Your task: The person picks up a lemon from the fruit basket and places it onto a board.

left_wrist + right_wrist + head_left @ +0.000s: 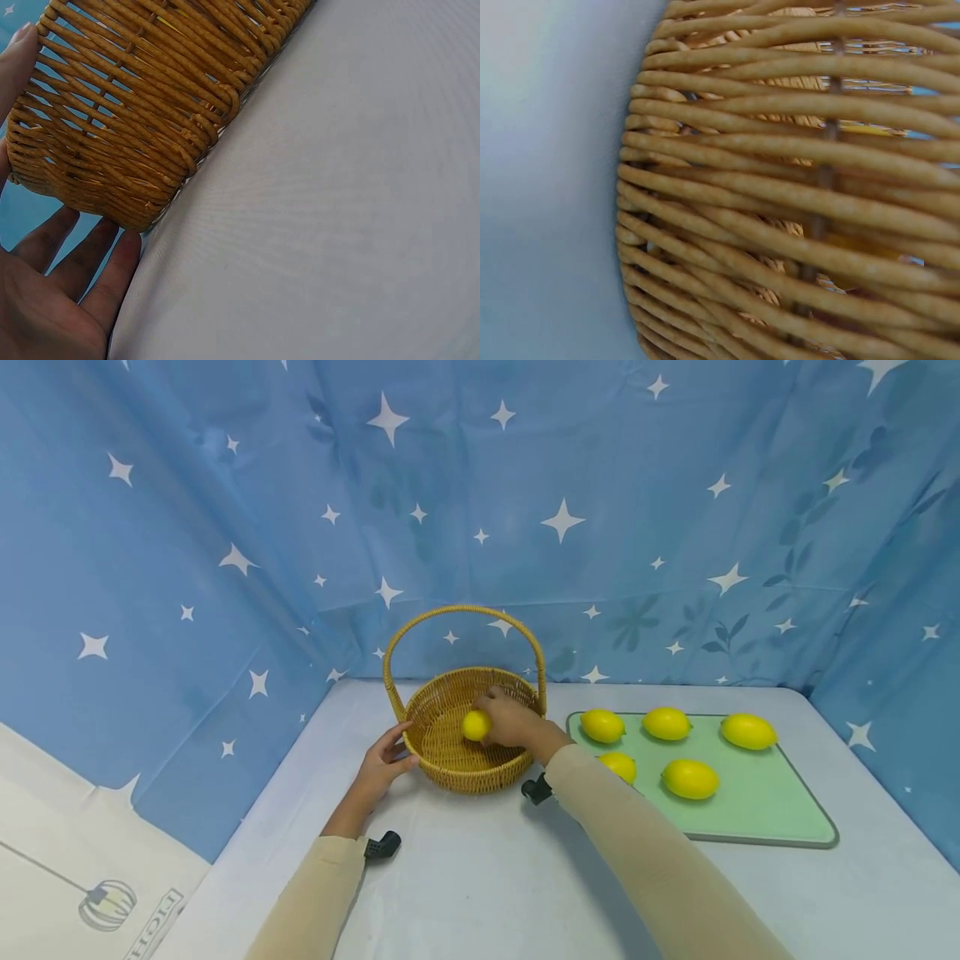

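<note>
A round wicker basket [465,781] with a tall arched handle stands on the table. Inside it, my right hand [512,720] holds a yellow lemon [476,725], low over the woven bottom. Whether the lemon touches the bottom I cannot tell. At the basket's left side rests my left hand [381,767], its spread fingers and thumb touching the outer wall and rim. From the left wrist, extended fingers [112,274] lie against the basket's weave [127,112]. The right wrist view is filled by the basket wall [780,172], which mostly hides the right hand and lemon.
Right of the basket lies a light green board [757,806] with a grey edge. Several lemons [690,778] lie on it, one partly covered by the right sleeve [637,835]. Behind the white table [465,893] hangs a blue curtain [480,468] with white stars.
</note>
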### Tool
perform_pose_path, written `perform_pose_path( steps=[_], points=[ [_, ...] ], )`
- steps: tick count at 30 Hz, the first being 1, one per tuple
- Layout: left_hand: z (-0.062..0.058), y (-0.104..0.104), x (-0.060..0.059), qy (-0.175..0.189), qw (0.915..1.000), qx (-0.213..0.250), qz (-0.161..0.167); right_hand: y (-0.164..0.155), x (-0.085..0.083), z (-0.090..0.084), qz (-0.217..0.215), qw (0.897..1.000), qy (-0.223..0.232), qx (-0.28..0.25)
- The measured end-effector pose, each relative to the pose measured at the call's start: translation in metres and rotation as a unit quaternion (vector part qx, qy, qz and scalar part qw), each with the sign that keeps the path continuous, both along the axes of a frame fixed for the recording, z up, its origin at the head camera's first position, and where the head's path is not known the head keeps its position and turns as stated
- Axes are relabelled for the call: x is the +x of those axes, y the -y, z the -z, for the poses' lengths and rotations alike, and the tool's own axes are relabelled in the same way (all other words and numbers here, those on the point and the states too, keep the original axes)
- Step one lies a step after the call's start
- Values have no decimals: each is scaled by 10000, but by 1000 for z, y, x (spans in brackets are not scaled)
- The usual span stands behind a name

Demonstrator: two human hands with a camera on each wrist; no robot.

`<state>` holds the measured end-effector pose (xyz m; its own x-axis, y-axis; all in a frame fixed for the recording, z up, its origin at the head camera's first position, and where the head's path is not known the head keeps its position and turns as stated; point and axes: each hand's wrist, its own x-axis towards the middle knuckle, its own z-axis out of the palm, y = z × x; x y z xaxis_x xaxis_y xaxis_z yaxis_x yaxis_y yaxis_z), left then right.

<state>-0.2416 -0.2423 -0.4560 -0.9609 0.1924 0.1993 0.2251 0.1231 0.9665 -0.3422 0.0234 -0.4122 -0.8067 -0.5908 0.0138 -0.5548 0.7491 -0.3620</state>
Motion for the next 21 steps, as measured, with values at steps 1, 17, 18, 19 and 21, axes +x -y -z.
perform_pose_path(
  steps=[1, 17, 18, 19, 21],
  points=[
    [0, 0, 0, 3, 10000, 29, 20, -1, 0, -1, 6, 10000, 3, -23],
    [-2, 1, 0, 135, 9997, 205, 51, -23, 9, -16, -81, 9994, -168, -284],
    [-2, 0, 0, 148, 9997, 194, 46, -25, 11, -17, -77, 9994, -176, -299],
    [-2, 0, 0, 156, 9997, 182, 50, -26, 12, -19, -63, 9994, -194, -290],
    [-2, 0, 0, 166, 9997, 159, 54, -28, 15, -22, -76, 9992, -238, -320]
  ],
)
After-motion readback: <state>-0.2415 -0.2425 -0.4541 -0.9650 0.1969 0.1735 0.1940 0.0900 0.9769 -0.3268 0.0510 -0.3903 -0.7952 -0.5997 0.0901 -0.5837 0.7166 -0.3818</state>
